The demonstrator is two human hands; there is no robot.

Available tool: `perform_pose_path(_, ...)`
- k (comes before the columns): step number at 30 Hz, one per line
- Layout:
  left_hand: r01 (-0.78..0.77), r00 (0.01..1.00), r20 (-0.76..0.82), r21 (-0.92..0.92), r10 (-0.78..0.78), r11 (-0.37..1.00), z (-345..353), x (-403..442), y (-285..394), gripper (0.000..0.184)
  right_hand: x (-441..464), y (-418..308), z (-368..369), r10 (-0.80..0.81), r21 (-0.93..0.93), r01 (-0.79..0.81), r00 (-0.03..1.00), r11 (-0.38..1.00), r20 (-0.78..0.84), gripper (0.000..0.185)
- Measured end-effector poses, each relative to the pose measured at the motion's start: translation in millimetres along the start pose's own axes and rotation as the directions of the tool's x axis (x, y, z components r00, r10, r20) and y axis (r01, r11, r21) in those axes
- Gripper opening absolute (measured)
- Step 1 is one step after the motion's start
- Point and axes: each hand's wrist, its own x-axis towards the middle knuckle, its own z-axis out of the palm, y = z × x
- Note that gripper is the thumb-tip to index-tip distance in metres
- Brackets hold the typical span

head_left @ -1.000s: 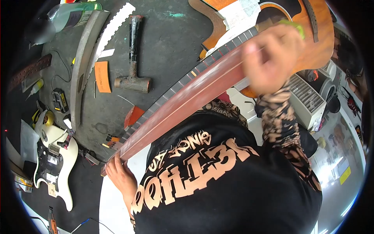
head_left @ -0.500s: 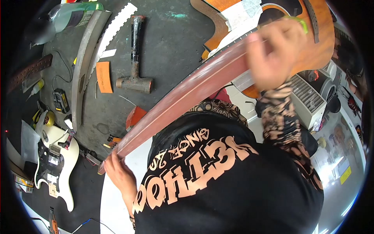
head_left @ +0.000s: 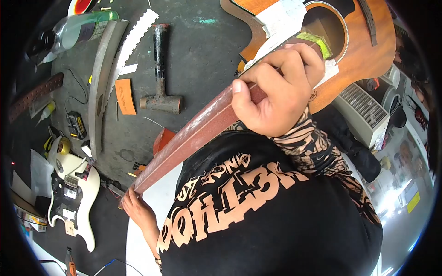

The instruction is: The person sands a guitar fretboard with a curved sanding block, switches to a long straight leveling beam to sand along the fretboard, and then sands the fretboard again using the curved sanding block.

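A long reddish-brown sanding beam [head_left: 193,133], streaked with whitish dust, runs diagonally along the neck line of an acoustic guitar [head_left: 368,64]. My right hand [head_left: 281,89] is closed over its upper part, thumb on the near side, close to the sound hole. A yellow-green strip [head_left: 321,45] shows just beyond those knuckles, over the hole. At the lower left end, the fingers of my left hand [head_left: 137,209] curl round the beam's tip; what lies beneath them is hidden. White paper and tape [head_left: 282,18] cover part of the guitar top.
A hammer [head_left: 160,69] lies on the dark worktop, near an orange card [head_left: 125,96] and a curved grey metal bar [head_left: 99,87]. A white electric guitar body [head_left: 87,193] is at left. A bottle [head_left: 76,34] sits top left, a vented white box [head_left: 361,106] at right.
My right hand has moved down and left along the guitar, the yellow-green strip shifting with it and uncovering the sound hole. My left hand stays at the lower end.
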Motion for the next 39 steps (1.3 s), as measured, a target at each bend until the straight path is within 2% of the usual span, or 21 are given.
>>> perform_pose_path(3, -0.090, 0.995, -0.045, -0.027, 0.089, 0.996, -9, 6, 23, 0.045, 14, 31, -11, -0.063, -0.023, 0.063, 0.998, 0.998, 0.004, 0.013)
perform_pose_path(4, -0.088, 0.995, -0.043, -0.029, 0.087, 0.996, -19, 9, 39, 0.045, 23, 52, -21, -0.040, -0.030, 0.042, 0.998, 0.999, 0.050, 0.013)
perform_pose_path(6, -0.217, 0.973, -0.087, -0.004, 0.216, 0.976, -38, 19, 70, 0.046, 33, 89, -24, -0.075, -0.070, 0.075, 0.997, 0.995, 0.010, 0.014)
perform_pose_path(8, -0.224, 0.971, -0.084, 0.017, 0.224, 0.975, -30, 15, 58, 0.045, 30, 73, -19, -0.141, -0.123, 0.140, 0.990, 0.982, 0.004, 0.013)
perform_pose_path(9, -0.157, 0.986, -0.055, 0.020, 0.158, 0.987, -19, 8, 35, 0.045, 17, 46, -16, -0.073, -0.087, 0.078, 0.996, 0.993, 0.057, 0.012)
perform_pose_path(11, -0.051, 0.999, -0.011, 0.038, 0.052, 0.998, -3, -1, 9, 0.044, 3, 6, 0, 0.006, 0.012, -0.006, 1.000, 1.000, -0.003, 0.012)
perform_pose_path(13, -0.069, 0.997, -0.019, 0.052, 0.070, 0.996, -5, -2, 10, 0.044, -1, 1, 1, 0.029, 0.036, -0.028, 0.999, 0.999, -0.023, 0.012)
perform_pose_path(15, -0.109, 0.991, -0.072, 0.006, 0.109, 0.994, -7, 2, 29, 0.046, 10, 36, -12, -0.058, -0.002, 0.058, 0.998, 0.998, -0.023, 0.011)
perform_pose_path(16, -0.108, 0.992, -0.072, 0.001, 0.108, 0.994, -14, 6, 44, 0.046, 18, 62, -25, -0.083, -0.047, 0.084, 0.996, 0.995, 0.029, 0.011)
perform_pose_path(18, -0.248, 0.962, -0.116, -0.007, 0.245, 0.969, -26, 13, 71, 0.049, 28, 104, -37, -0.156, -0.108, 0.158, 0.987, 0.982, 0.023, 0.011)
perform_pose_path(20, -0.248, 0.959, -0.138, 0.003, 0.246, 0.969, -23, 8, 68, 0.049, 17, 83, -30, -0.125, -0.083, 0.126, 0.992, 0.988, 0.025, 0.011)
perform_pose_path(22, -0.106, 0.991, -0.084, -0.077, 0.100, 0.991, -4, -2, 35, 0.049, 2, 39, -16, -0.071, -0.048, 0.070, 0.997, 0.996, -0.032, 0.013)
perform_pose_path(24, -0.102, 0.993, -0.065, -0.004, 0.102, 0.995, 3, -14, 15, 0.049, -16, 11, -5, -0.002, 0.054, 0.004, 0.999, 0.999, -0.043, 0.014)
perform_pose_path(26, -0.125, 0.991, -0.055, -0.028, 0.123, 0.992, 12, -17, 16, 0.049, -7, 34, -21, -0.017, 0.054, 0.017, 1.000, 0.998, -0.012, 0.012)
perform_pose_path(28, -0.182, 0.979, -0.103, -0.034, 0.178, 0.983, -5, -7, 55, 0.049, 7, 76, -36, -0.101, -0.079, 0.104, 0.994, 0.991, 0.043, 0.010)
perform_pose_path(30, -0.229, 0.967, -0.118, -0.015, 0.226, 0.973, -20, 1, 77, 0.049, 18, 100, -44, -0.132, -0.097, 0.133, 0.991, 0.986, 0.015, 0.009)
perform_pose_path(33, -0.159, 0.982, -0.120, -0.086, 0.148, 0.983, -4, -7, 52, 0.049, 1, 66, -17, -0.093, -0.048, 0.090, 0.993, 0.995, -0.071, 0.013)
perform_pose_path(34, -0.064, 0.994, -0.089, -0.099, 0.056, 0.993, 6, -13, 35, 0.048, -6, 48, -7, -0.080, -0.014, 0.079, 0.989, 0.997, -0.124, 0.017)
perform_pose_path(36, -0.067, 0.994, -0.088, 0.006, 0.067, 0.998, 19, -22, 10, 0.047, -20, 18, 0, 0.032, 0.052, -0.027, 0.996, 0.998, -0.088, 0.017)
perform_pose_path(37, -0.069, 0.993, -0.094, 0.010, 0.069, 0.998, 16, -19, 14, 0.047, -16, 23, -6, -0.003, 0.024, 0.005, 0.997, 1.000, -0.082, 0.015)
perform_pose_path(39, -0.179, 0.971, -0.165, -0.003, 0.176, 0.984, 7, -14, 42, 0.048, -4, 63, -29, -0.059, -0.036, 0.059, 0.998, 0.998, -0.010, 0.010)
